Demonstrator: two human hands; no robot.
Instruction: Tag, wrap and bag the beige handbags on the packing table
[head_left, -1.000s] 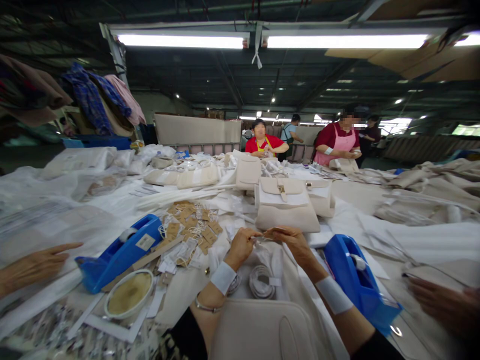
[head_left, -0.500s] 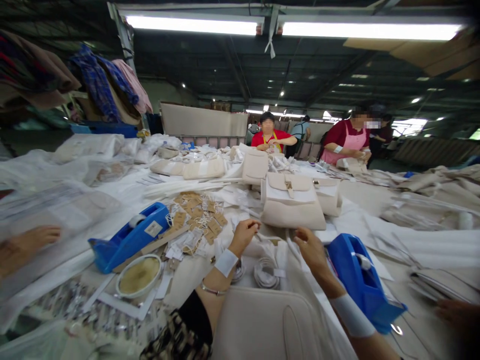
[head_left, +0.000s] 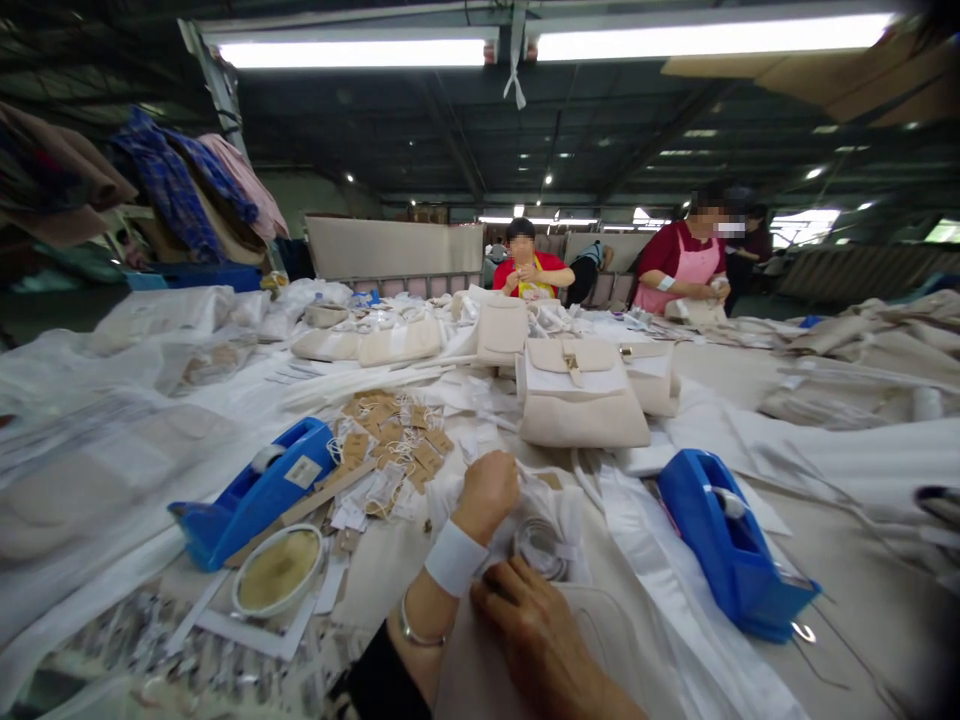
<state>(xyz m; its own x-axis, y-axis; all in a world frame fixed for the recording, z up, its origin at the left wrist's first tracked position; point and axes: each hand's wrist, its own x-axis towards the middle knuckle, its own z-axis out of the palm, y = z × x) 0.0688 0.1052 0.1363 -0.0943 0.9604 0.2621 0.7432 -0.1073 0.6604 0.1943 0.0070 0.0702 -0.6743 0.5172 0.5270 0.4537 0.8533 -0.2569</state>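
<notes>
My left hand (head_left: pixel 489 492) is closed above the far left part of a beige bag (head_left: pixel 600 620), and whatever its curled fingers hold is hidden. Just nearer to me, my right hand (head_left: pixel 529 615) bends its fingers down at the bag's left side, fingertips pressed together; what they grip does not show. Beside both hands lies a coiled strap (head_left: pixel 541 547) in clear wrap, on white wrapping material. Beyond the hands stands a finished-looking beige flap bag (head_left: pixel 583 400) with a metal clasp and white paper under its flap.
Blue tape dispensers stand on the left (head_left: pixel 262 490) and right (head_left: pixel 731 545). Brown tags (head_left: pixel 394 430) with white strings lie in a pile. A round dish (head_left: pixel 277 568) of yellowish material sits at the left. Co-workers in red (head_left: pixel 532 272) and a pink apron (head_left: pixel 688 265) work across the table.
My right hand has moved left and toward me, from beside the right tape dispenser onto the bag. My left hand has closed and turned down slightly. Another person's hand at the left edge has gone.
</notes>
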